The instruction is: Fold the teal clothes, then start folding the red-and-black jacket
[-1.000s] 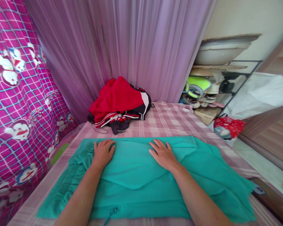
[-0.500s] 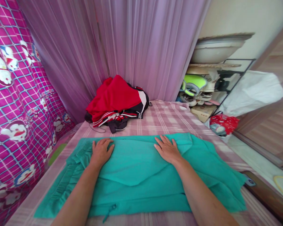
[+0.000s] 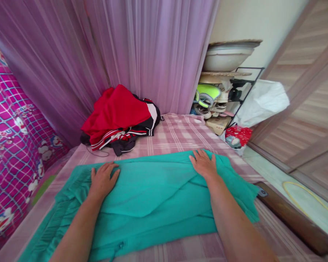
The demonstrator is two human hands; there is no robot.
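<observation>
A pair of teal pants (image 3: pixel 153 193) lies flat and sideways across the bed, its gathered elastic waistband at the left and its leg end at the right. Near the front edge a small zip pull (image 3: pixel 121 245) shows. My left hand (image 3: pixel 103 182) rests palm down on the cloth beside the waistband, fingers apart and slightly bent. Over toward the leg end, my right hand (image 3: pixel 203 163) presses flat on the far edge with its fingers spread. Neither hand grips the fabric visibly. Soft creases run between the two hands.
Red and black clothes (image 3: pixel 120 112) are heaped against the purple curtain (image 3: pixel 153 54). A phone (image 3: pixel 262 191) sits on a brown wooden edge (image 3: pixel 297 225) at right. Beyond the plaid bed sheet (image 3: pixel 177 134) stand a rack with shoes (image 3: pixel 217 107) and a white basin (image 3: pixel 226 58).
The view has turned right, so the surroundings appear further left. My right hand has slid along the pants toward the leg end, while my left hand stays by the waistband.
</observation>
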